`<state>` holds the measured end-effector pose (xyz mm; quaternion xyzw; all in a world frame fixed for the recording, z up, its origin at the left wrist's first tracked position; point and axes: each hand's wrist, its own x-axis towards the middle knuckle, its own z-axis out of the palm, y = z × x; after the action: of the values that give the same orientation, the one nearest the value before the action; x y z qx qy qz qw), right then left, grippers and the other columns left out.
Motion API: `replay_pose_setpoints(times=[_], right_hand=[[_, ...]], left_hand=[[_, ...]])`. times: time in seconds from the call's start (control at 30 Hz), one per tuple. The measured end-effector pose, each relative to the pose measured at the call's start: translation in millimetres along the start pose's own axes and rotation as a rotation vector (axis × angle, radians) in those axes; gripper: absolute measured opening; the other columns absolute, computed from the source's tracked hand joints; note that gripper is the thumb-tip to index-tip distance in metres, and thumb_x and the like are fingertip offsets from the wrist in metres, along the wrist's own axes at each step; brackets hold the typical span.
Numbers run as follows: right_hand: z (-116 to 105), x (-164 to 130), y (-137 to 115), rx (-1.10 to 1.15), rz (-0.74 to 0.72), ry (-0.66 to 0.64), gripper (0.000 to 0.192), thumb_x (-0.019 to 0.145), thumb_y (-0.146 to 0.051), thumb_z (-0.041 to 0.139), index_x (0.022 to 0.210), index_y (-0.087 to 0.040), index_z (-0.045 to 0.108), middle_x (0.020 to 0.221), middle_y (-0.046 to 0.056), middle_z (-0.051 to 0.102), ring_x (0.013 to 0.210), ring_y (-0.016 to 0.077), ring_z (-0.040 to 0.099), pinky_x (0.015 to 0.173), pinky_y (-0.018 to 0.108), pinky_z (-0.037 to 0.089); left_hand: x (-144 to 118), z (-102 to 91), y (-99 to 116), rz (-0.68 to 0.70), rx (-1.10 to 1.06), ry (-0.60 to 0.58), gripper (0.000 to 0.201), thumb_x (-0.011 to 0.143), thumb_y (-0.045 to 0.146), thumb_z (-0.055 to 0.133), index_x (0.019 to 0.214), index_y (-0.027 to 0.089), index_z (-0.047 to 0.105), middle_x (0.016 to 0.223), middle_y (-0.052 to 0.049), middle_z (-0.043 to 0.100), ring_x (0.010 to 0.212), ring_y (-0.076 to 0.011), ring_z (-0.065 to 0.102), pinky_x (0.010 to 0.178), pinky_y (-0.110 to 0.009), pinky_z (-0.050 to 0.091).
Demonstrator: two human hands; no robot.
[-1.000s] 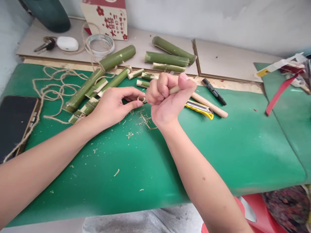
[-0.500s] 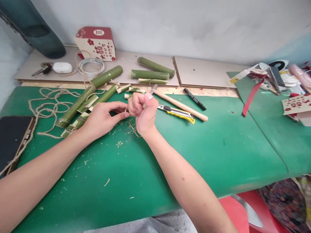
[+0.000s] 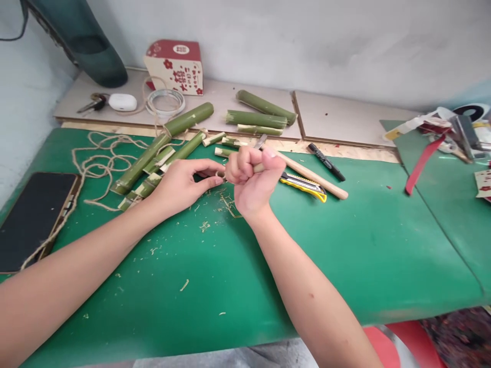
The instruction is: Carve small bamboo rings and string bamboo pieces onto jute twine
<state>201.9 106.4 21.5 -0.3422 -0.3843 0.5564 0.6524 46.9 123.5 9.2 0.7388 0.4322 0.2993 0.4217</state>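
Bamboo ring (image 3: pixel 221 174), tiny, pinched tight in left hand (image 3: pixel 180 186) fingers just above the green desk (image 3: pixel 345 245), right hand (image 3: pixel 253 179) fisted round a wooden tool handle (image 3: pixel 259 167) touching it, probably for scraping, shavings (image 3: pixel 226 202) fallen below, yellow knife (image 3: pixel 305 185) near.

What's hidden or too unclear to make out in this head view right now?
- Small piece pinched by the left hand: nearly covered by fingers and the right hand.
- Right hand's tool: the fist hides its middle.
- Print on the red box: too small.
- Phone: screen dark.
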Motion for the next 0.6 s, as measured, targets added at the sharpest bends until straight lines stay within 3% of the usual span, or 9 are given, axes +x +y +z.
replay_pose_setpoints(times=[0.6], right_hand=[[-1.0,3.1,3.3,0.009,-0.054,0.005,0.055,0.098,-0.067,0.034,0.060,-0.027,0.025,0.055,-0.005,0.016,0.052,0.0138,0.016,0.045,0.029,0.019]], left_hand=[[-0.7,0.4,-0.7,0.045,0.037,0.014,0.026,0.091,0.036,0.076,0.113,0.023,0.084,0.100,-0.002,0.083,0.087,-0.0202,0.074,0.083,-0.030,0.057]])
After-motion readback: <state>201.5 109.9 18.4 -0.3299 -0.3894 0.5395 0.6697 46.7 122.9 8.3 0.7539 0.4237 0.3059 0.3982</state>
